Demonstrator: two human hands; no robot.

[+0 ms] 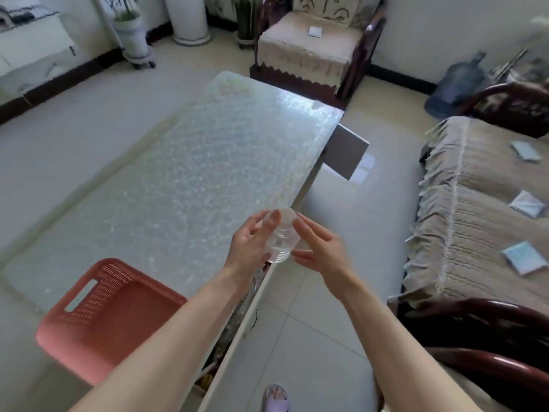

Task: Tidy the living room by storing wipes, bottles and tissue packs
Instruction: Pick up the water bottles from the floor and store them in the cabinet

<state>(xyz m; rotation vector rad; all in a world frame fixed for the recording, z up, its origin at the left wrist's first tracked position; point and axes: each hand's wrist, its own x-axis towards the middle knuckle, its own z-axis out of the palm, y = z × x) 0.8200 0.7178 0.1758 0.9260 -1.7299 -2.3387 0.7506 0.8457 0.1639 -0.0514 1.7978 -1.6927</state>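
Held above the near edge of the patterned glass-topped table (178, 173), a small clear plastic bottle (279, 243) is grasped by the left hand (252, 242) and right hand (322, 251), both curled round it, with a pink perforated plastic basket (113, 316) set nearby on the tabletop and pale tissue packs (524, 258) scattered on the beige-covered sofa (475, 218).
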